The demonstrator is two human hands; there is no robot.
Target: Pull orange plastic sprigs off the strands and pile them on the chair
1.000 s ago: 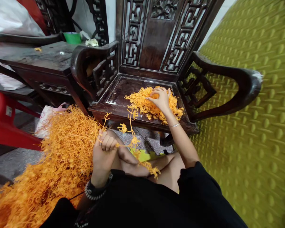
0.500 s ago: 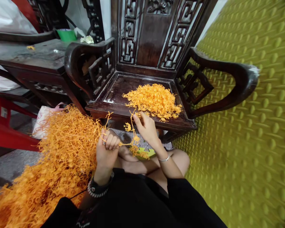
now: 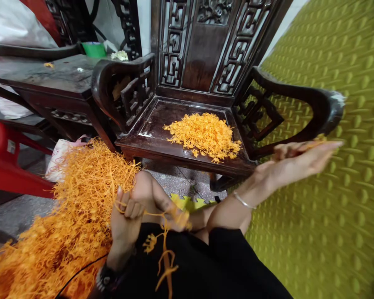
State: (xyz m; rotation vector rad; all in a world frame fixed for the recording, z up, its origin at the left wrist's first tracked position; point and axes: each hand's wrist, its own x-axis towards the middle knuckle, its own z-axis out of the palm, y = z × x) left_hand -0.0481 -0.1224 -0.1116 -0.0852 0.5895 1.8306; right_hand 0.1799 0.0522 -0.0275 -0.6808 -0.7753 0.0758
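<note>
My left hand (image 3: 126, 218) is closed on a thin orange strand (image 3: 163, 245) that trails over my black lap. A big heap of tangled orange strands (image 3: 71, 216) lies at my left. My right hand (image 3: 299, 160) is flung out to the right, blurred by motion, palm up with the fingers stretched; a bit of orange shows at its fingertips. A small pile of orange bits (image 3: 205, 135) rests on the seat of the dark carved wooden chair (image 3: 149, 137) in front of me.
A dark wooden side table (image 3: 50, 79) with a green bowl (image 3: 94, 49) stands at the left. A red plastic stool (image 3: 6, 162) sits at the far left. Yellow-green embossed matting (image 3: 330, 207) covers the right side. A white bag (image 3: 57, 155) lies behind the heap.
My right hand left the pile on the seat, came to the strand, then swung far out to the right. My left hand dropped toward my lap with the strand.
</note>
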